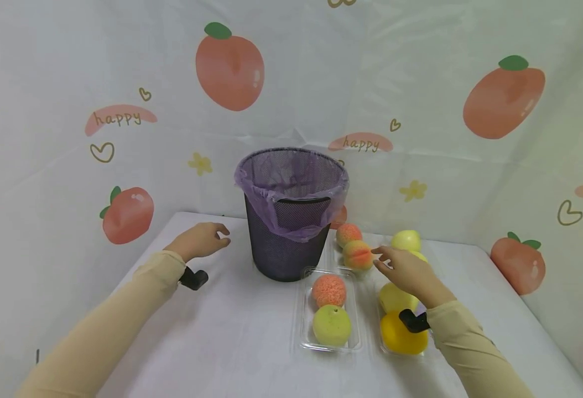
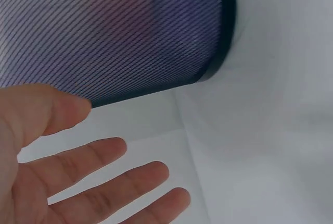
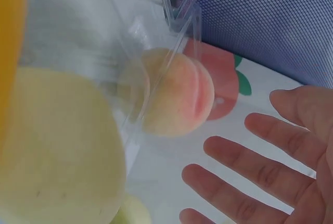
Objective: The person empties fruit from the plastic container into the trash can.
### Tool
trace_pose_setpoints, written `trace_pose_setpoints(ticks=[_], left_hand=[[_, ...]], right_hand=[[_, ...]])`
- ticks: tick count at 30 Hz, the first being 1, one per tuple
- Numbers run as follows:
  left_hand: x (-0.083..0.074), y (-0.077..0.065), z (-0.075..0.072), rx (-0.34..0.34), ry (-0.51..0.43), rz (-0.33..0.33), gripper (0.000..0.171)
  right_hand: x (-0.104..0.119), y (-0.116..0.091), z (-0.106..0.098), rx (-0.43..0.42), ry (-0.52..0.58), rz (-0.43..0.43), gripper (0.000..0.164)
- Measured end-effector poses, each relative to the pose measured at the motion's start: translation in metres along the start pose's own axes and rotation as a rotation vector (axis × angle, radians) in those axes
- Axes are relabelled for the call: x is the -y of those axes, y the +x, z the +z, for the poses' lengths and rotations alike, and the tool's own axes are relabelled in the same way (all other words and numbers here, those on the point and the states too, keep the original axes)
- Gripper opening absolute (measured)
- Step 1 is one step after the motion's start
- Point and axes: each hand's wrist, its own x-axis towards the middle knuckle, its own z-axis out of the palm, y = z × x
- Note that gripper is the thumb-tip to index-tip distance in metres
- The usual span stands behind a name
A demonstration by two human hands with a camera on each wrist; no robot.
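A dark mesh waste bin [image 1: 281, 254] stands on the white table, lined with a purple plastic bag [image 1: 298, 221] folded over its rim. My left hand [image 1: 201, 241] hovers left of the bin, fingers spread and holding nothing; the left wrist view shows its thumb [image 2: 67, 112] in front of the bin's mesh [image 2: 130, 36]. My right hand [image 1: 406, 272] is above the fruit on the right, fingers loosely extended and empty. Nearest its fingertips is a peach [image 1: 358, 256], also visible in the right wrist view [image 3: 179, 94]. Whether the fingers touch it cannot be told.
In front of the bin, a clear plastic box [image 1: 306, 331] holds a reddish fruit [image 1: 329, 291] and a green fruit [image 1: 332, 325]. Pale yellow fruits [image 1: 397, 298] and a deep yellow one [image 1: 402, 334] sit at right. A printed cloth [image 1: 291, 72] hangs behind.
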Motion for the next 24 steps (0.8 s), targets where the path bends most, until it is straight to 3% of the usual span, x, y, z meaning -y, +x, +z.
trace_pose_setpoints(ticks=[9,16,24], left_hand=[[-0.003,0.002,-0.041,-0.120,-0.159,0.018,0.045],[-0.013,0.001,-0.073,-0.142,-0.438,0.027,0.048],[-0.027,0.007,-0.091,-0.159,-0.678,0.015,0.054]], right_hand=[[-0.020,-0.023,-0.013,0.016,0.108,0.050,0.040],[-0.042,-0.042,-0.017,-0.012,0.165,0.118,0.045],[-0.070,-0.067,-0.008,0.027,0.203,0.219,0.050]])
